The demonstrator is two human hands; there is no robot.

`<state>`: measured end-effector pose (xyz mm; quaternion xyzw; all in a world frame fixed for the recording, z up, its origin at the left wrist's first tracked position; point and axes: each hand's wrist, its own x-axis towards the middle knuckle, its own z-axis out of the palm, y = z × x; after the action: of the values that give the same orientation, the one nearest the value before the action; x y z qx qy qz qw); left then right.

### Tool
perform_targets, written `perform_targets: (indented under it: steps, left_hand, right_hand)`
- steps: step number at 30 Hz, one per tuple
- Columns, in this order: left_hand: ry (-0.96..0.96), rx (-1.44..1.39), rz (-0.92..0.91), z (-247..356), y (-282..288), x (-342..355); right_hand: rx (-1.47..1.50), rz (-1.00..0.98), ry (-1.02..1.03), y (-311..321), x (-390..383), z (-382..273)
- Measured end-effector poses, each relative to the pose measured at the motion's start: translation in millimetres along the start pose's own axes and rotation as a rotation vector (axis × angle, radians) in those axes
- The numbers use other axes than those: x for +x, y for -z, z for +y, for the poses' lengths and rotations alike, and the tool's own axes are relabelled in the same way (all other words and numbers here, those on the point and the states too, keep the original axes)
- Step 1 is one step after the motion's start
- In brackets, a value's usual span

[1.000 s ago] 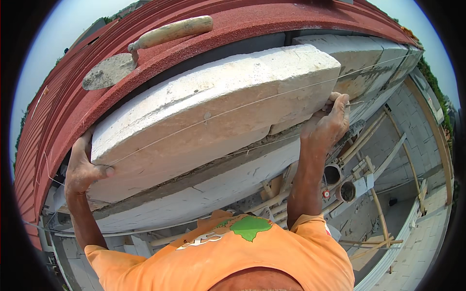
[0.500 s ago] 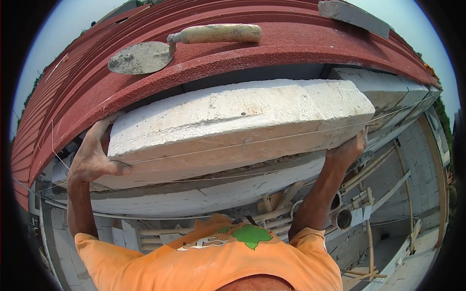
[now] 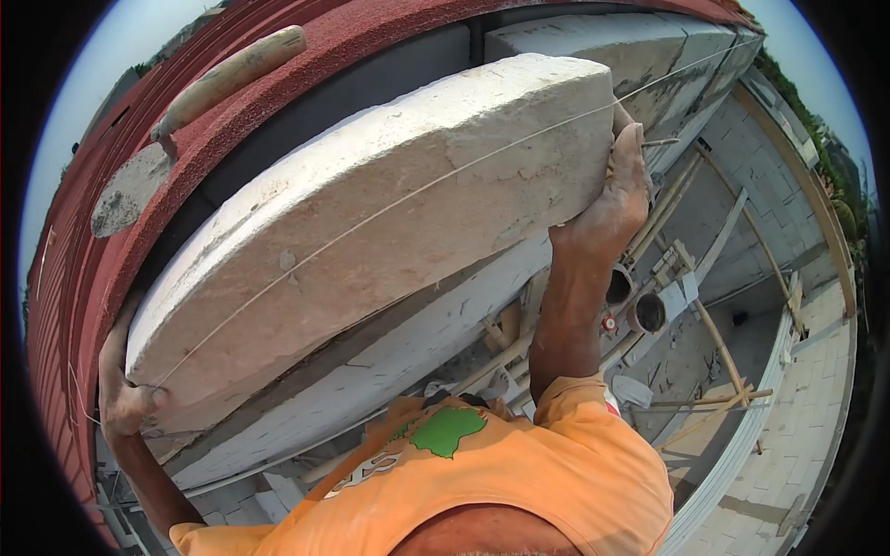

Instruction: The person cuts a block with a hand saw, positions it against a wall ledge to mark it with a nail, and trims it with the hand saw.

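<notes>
A long white concrete block (image 3: 399,195) is held between my two hands over the top of a block wall (image 3: 362,361). My left hand (image 3: 128,394) grips its left end, thumb on the front face and fingers behind the edge. My right hand (image 3: 616,190) is closed around the right end, fingertips partly hidden by the block. A thin string line (image 3: 408,193) crosses in front of the block's near face. Beyond it, a trowel (image 3: 227,79) with a wooden handle and mortar-coated blade lies on the red metal roof sheet.
The red roof edge (image 3: 102,306) curves along the far left. Laid blocks (image 3: 593,37) continue the wall at the far right. Below on the right are bamboo poles (image 3: 723,343), buckets (image 3: 649,313) and a lower floor between block walls.
My view has turned, so the wall and block now slant up to the right. The block's near face shows more broadly; both hands keep hold of its ends.
</notes>
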<state>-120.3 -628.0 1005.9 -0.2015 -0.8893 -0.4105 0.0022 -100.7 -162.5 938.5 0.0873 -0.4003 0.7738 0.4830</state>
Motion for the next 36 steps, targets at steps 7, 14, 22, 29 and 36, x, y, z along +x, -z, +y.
perform_targets:
  steps: [7,14,22,29,36]
  left_hand:
    - [0.095,-0.054,-0.143,11,11,3]
    - [0.105,-0.162,-0.189,14,19,-9]
    - [0.116,-0.126,-0.311,20,18,-3]
    - [0.063,0.101,-0.169,22,20,-20]
    - [-0.070,0.616,0.308,56,-14,-59]
  right_hand:
    - [-0.125,-0.045,-0.088,-4,-7,-15]
    - [-0.295,-0.050,-0.337,-13,-24,-19]
    - [-0.910,-0.452,0.210,21,-30,-9]
    - [-1.013,-0.500,0.341,17,-28,-11]
    - [-0.427,-0.049,-0.357,-5,-26,-23]
